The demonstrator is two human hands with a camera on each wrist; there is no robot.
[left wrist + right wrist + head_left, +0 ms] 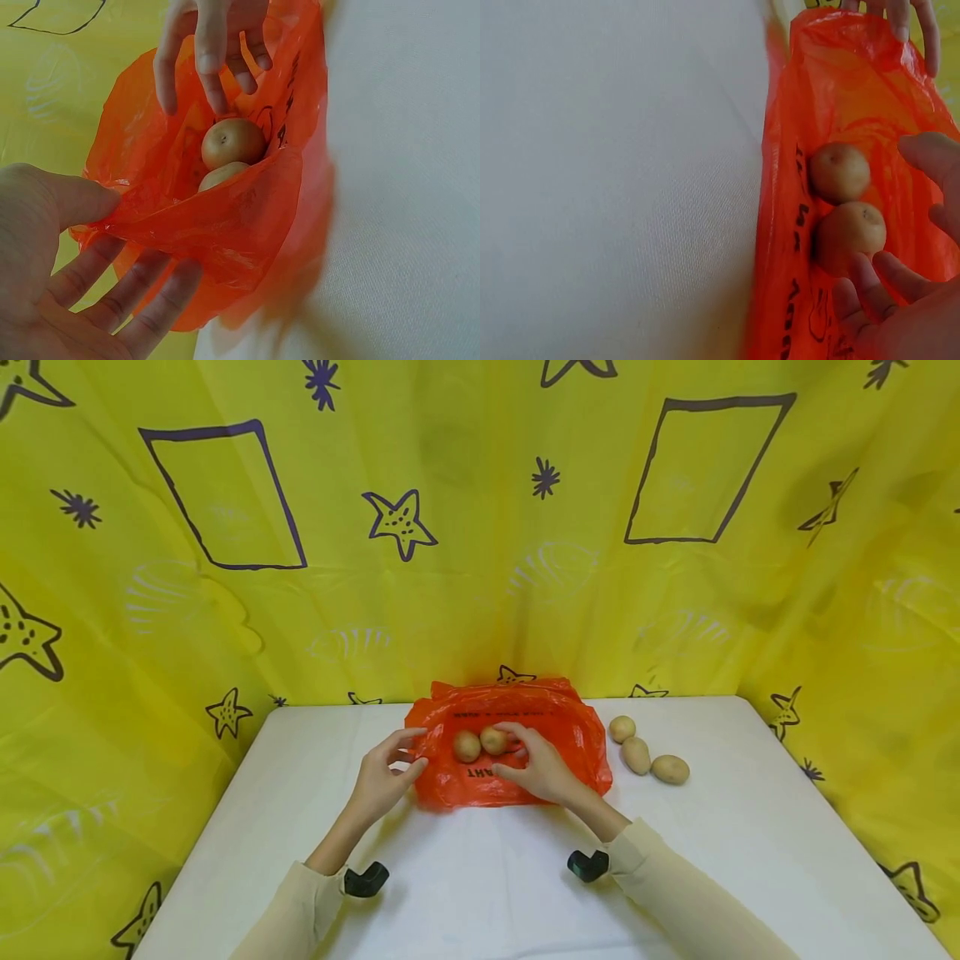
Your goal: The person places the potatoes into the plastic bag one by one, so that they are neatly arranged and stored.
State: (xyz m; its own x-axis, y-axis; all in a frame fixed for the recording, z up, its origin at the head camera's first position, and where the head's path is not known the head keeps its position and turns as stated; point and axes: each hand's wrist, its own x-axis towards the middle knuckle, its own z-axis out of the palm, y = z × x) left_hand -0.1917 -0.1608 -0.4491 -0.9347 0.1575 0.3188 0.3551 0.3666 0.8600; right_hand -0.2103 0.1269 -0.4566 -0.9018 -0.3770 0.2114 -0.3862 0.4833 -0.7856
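Note:
A red plastic bag (442,789) with dark print lies spread at the back of the table. Two round potatoes sit side by side in it, a left potato (467,746) and a right potato (493,741). My left hand (381,781) pinches the bag's left edge between thumb and fingers, as the left wrist view shows. There, a fold of red film partly hides the nearer potato. My right hand (542,768) is over the bag with thumb and fingers spread apart. In the right wrist view its fingertips (862,271) are right at the lower potato's edge.
Right of the bag, three loose potatoes lie close together on the white table: a back one (622,728), a middle one (636,756) and a right one (670,769). A yellow patterned curtain (465,610) rises behind the table and along both sides.

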